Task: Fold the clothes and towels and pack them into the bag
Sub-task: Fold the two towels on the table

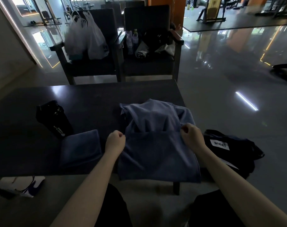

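Note:
A blue-grey towel [157, 151] lies on the dark table [83, 102], its near part hanging over the table's front edge and its far part rumpled. My left hand [115, 141] pinches the towel's left edge at a fold line. My right hand [191, 135] pinches the right edge at the same height. A folded dark blue towel [81, 148] rests flat to the left of my left hand. A black bag [228, 149] with a white label sits at the table's right end, beside my right forearm.
A black shaker bottle [53, 119] lies tilted on the table behind the folded towel. Two dark chairs [119, 46] stand beyond the table, holding white plastic bags [85, 36], bottles and clothes. A white-and-blue shoe [27, 185] lies on the floor at lower left.

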Demonstrator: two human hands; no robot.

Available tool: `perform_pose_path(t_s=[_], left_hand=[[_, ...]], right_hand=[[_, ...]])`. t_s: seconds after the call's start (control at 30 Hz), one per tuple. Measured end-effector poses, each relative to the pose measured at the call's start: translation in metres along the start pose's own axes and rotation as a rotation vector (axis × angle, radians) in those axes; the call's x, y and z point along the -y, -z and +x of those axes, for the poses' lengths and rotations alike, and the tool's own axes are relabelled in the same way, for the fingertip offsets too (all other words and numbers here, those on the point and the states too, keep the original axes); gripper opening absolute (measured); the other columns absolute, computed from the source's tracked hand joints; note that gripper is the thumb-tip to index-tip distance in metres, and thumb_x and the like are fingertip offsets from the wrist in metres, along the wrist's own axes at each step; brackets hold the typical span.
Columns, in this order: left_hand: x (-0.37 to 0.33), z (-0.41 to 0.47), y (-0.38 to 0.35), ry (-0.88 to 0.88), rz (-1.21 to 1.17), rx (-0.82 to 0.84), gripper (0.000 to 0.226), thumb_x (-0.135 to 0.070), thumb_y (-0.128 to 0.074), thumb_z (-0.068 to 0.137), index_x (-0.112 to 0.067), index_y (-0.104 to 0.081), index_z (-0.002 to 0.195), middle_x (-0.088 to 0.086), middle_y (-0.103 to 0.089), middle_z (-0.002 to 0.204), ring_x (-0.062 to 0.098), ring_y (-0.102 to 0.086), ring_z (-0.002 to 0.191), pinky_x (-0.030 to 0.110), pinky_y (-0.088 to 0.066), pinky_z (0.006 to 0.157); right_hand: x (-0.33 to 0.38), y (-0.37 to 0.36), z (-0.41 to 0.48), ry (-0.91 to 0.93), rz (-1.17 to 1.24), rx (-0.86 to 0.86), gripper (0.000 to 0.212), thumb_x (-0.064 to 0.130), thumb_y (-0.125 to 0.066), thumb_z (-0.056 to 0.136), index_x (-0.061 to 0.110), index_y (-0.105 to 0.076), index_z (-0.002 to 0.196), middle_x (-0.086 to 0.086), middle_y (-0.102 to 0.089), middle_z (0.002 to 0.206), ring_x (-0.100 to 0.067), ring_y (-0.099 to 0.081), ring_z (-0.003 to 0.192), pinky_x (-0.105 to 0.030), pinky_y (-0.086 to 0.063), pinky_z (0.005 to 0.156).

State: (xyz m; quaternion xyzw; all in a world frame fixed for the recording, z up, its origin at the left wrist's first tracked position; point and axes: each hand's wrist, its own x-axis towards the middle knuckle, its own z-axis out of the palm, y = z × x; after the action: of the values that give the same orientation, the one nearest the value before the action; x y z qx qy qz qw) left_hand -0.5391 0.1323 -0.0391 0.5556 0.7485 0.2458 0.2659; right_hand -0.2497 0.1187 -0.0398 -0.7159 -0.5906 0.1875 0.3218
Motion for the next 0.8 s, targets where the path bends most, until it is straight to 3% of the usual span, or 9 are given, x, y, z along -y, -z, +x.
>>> perform_pose_path(t_s=[0.2, 0.33, 0.5, 0.67, 0.8], left_hand=[[-0.019, 0.063, -0.01, 0.061, 0.036, 0.106, 0.031, -0.029, -0.045, 0.098, -0.008, -0.053, 0.119, 0.011, -0.056, 0.117, 0.02, -0.053, 0.092, 0.032, -0.042, 0.073], [-0.03, 0.088, -0.024, 0.105, 0.033, 0.126, 0.041, -0.03, -0.048, 0.096, -0.003, -0.046, 0.127, 0.015, -0.054, 0.123, 0.03, -0.056, 0.104, 0.033, -0.042, 0.075], [-0.036, 0.105, -0.038, 0.155, -0.084, 0.098, 0.022, -0.016, -0.055, 0.089, -0.004, -0.058, 0.107, 0.013, -0.064, 0.098, 0.022, -0.058, 0.076, 0.029, -0.044, 0.059], [-0.035, 0.11, -0.032, 0.183, 0.013, 0.129, 0.018, -0.009, -0.056, 0.087, -0.002, -0.06, 0.103, 0.014, -0.063, 0.095, 0.024, -0.058, 0.078, 0.028, -0.042, 0.057], [-0.031, 0.109, -0.018, 0.114, 0.21, 0.095, 0.013, -0.009, -0.05, 0.091, -0.003, -0.056, 0.1, 0.01, -0.058, 0.094, 0.021, -0.052, 0.076, 0.031, -0.04, 0.061]], right_hand=[[0.003, -0.021, 0.06, -0.051, -0.047, 0.023, 0.014, 0.015, -0.05, 0.088, 0.003, -0.057, 0.084, -0.009, -0.059, 0.081, -0.027, -0.055, 0.076, -0.029, -0.034, 0.058], [-0.004, -0.034, 0.086, -0.137, -0.115, 0.038, 0.021, 0.018, -0.048, 0.09, 0.0, -0.057, 0.098, -0.017, -0.064, 0.1, -0.034, -0.058, 0.093, -0.03, -0.036, 0.066], [-0.004, -0.041, 0.1, -0.212, -0.073, 0.081, 0.03, 0.018, -0.049, 0.09, -0.001, -0.058, 0.111, -0.017, -0.066, 0.103, -0.033, -0.061, 0.092, -0.029, -0.038, 0.065], [-0.002, -0.036, 0.11, -0.242, 0.022, 0.204, 0.009, 0.007, -0.051, 0.087, 0.002, -0.058, 0.085, -0.01, -0.057, 0.071, -0.027, -0.055, 0.073, -0.026, -0.038, 0.056], [-0.002, -0.023, 0.112, -0.201, 0.03, 0.085, 0.012, 0.003, -0.05, 0.085, 0.005, -0.057, 0.075, -0.01, -0.054, 0.073, -0.024, -0.05, 0.069, -0.027, -0.034, 0.056]])
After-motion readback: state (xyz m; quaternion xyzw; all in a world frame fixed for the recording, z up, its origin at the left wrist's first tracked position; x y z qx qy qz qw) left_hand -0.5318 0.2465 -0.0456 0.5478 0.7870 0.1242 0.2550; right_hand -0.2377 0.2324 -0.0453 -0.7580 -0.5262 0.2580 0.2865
